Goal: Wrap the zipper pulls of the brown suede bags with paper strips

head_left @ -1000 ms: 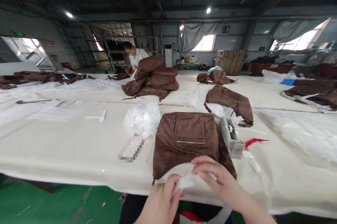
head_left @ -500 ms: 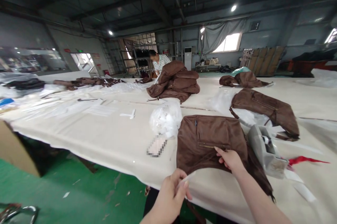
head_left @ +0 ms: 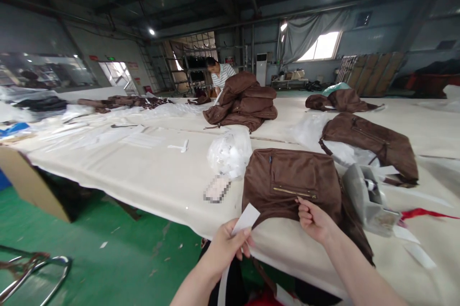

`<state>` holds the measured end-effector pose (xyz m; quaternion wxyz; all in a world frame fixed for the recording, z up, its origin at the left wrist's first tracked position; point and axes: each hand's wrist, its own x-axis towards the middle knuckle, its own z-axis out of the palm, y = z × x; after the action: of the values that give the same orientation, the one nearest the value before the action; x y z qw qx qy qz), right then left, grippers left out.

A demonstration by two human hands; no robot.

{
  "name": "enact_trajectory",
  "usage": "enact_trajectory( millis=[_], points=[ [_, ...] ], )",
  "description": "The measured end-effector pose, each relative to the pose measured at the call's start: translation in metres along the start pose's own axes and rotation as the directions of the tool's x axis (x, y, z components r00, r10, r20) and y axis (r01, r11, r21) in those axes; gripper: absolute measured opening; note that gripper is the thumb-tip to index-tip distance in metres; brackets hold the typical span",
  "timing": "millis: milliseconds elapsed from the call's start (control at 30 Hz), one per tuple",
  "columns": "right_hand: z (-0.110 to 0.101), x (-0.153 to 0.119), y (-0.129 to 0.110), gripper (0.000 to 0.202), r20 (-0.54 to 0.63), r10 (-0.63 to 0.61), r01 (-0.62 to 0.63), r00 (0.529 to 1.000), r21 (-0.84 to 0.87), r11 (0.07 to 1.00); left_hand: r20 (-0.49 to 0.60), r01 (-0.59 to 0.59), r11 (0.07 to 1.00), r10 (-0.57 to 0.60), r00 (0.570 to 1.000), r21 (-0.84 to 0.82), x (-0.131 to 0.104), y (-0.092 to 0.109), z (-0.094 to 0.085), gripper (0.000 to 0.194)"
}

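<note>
A brown handbag lies flat at the near edge of the table, its gold zipper running across the front. Between the thumb and fingers of my left hand is a white paper strip, its tail hanging below the hand, just left of the bag's lower edge. My right hand is over the bag's front, fingers pinched together just below the zipper. Whatever small dark piece sits at those fingertips is too small to make out.
A clear plastic bag of white scraps and a blurred-out flat item lie left of the handbag. To its right stand a grey holder and another brown bag. Behind a brown bag pile stands a person.
My left hand has turned, so the strip's flat face now shows and points up. My right hand has shifted from the zipper line to just below it. The view has tilted slightly.
</note>
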<state>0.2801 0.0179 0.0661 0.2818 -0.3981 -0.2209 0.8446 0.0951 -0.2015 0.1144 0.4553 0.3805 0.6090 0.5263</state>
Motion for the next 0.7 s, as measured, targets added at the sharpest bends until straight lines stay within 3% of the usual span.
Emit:
enact_trajectory(
  millis=[133, 233, 300, 400, 533, 700],
  points=[
    [-0.004, -0.016, 0.01, 0.015, 0.048, -0.07, 0.071, 0.996, -0.02, 0.997, -0.111, -0.175, 0.96, 0.203, 0.973, 0.22, 0.003, 0.001, -0.026, 0.036],
    [-0.009, -0.036, 0.017, 0.029, 0.113, -0.11, 0.118, 0.987, -0.064, 0.991, -0.155, -0.117, 0.959, 0.16, 0.975, 0.258, 0.004, 0.0, -0.039, 0.036],
    [-0.015, -0.049, 0.022, 0.033, 0.14, -0.053, 0.063, 0.989, -0.072, 0.995, -0.152, -0.085, 0.973, 0.119, 0.981, 0.213, 0.004, 0.0, -0.042, 0.033],
    [-0.024, -0.066, 0.033, 0.033, 0.165, 0.028, -0.009, 0.986, -0.111, 0.994, -0.171, -0.068, 0.979, 0.102, 0.98, 0.193, 0.006, -0.001, -0.038, 0.033],
    [-0.03, -0.08, 0.042, 0.027, 0.18, 0.03, 0.003, 0.983, -0.177, 0.984, -0.111, -0.039, 0.973, 0.066, 0.992, 0.227, 0.01, -0.004, -0.026, 0.035],
    [-0.015, -0.097, 0.037, 0.023, 0.356, 0.06, 0.02, 0.933, -0.218, 0.976, -0.055, -0.055, 0.956, 0.074, 0.996, 0.288, 0.014, -0.009, -0.011, 0.033]
  ],
)
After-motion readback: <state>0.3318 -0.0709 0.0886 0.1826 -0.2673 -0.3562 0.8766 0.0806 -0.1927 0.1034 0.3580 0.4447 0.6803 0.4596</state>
